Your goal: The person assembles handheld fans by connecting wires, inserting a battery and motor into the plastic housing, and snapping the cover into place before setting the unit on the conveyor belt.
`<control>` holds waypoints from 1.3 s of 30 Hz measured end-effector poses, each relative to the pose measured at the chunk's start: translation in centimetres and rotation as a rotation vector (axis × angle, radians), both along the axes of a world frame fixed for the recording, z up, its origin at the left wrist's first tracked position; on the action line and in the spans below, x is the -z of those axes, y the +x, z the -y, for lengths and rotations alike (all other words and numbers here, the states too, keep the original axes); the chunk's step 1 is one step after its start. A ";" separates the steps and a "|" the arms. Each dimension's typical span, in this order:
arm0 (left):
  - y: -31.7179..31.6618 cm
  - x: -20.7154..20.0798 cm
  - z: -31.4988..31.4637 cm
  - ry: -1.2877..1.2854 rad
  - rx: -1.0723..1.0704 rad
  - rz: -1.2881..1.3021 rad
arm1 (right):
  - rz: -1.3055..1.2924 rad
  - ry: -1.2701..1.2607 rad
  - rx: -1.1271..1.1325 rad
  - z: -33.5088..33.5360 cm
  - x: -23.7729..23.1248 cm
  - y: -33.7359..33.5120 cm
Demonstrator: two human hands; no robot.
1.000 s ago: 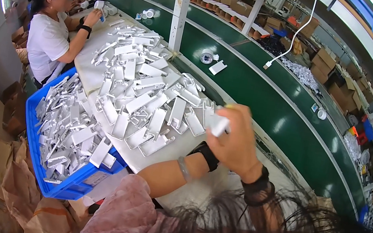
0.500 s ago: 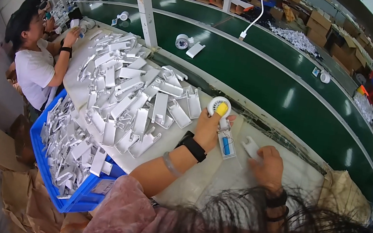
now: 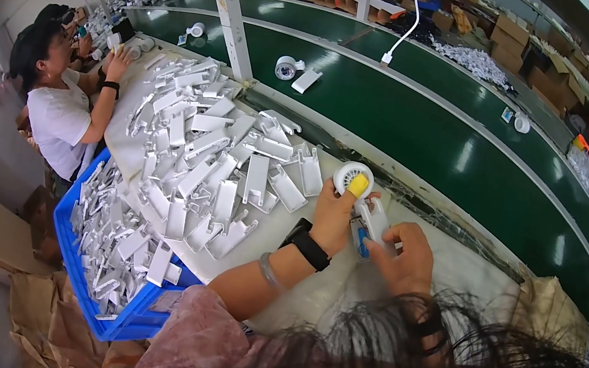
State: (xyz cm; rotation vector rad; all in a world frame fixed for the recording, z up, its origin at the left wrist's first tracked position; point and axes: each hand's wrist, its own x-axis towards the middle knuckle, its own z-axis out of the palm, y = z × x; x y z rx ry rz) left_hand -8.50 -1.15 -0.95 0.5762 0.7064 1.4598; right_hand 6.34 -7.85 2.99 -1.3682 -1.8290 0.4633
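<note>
A small white handheld fan [image 3: 347, 171] with a round grille head is in my left hand [image 3: 332, 220]. Its thumb, in a yellow finger cover, presses on the grille. My right hand [image 3: 407, 264] is closed on a loose white plastic handle cover [image 3: 375, 219], held slantwise over the fan's handle. Past the cover's edge, a blue part [image 3: 362, 241] shows inside the handle; whether the cover sits fully against it I cannot tell. Left of my hands, a heap of similar white covers [image 3: 256, 178] spreads over the worktable [image 3: 293, 285].
A blue bin [image 3: 61, 211] full of white plastic parts stands at the left. Beyond the table runs a green conveyor [image 3: 428, 132] carrying a white fan [image 3: 286, 67]. A metal post [image 3: 228, 9] rises at the table edge, and a white cable [image 3: 417, 10] hangs down. Another person [image 3: 60, 115] works at far left.
My right hand has lifted the loose white cover from the tabletop and brought it left onto the fan's handle, hiding most of the blue part. My left hand keeps holding the fan.
</note>
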 end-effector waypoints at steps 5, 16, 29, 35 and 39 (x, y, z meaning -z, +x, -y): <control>0.2 -0.2 0.0 0.018 0.006 0.042 | 0.092 0.055 0.009 0.2 1.1 -0.6; 0.5 -0.3 0.2 -0.008 0.016 0.044 | 0.141 0.140 0.005 0.6 1.7 -1.7; 0.0 -1.6 0.3 0.201 0.162 -0.135 | 0.060 -0.071 0.055 -0.2 1.1 0.2; -0.3 -3.0 0.9 0.149 0.119 -0.002 | -0.702 -0.920 -0.326 -1.1 0.8 2.0; -0.5 -2.8 0.9 0.155 0.160 0.075 | -0.891 -0.964 -0.368 -1.0 0.6 1.9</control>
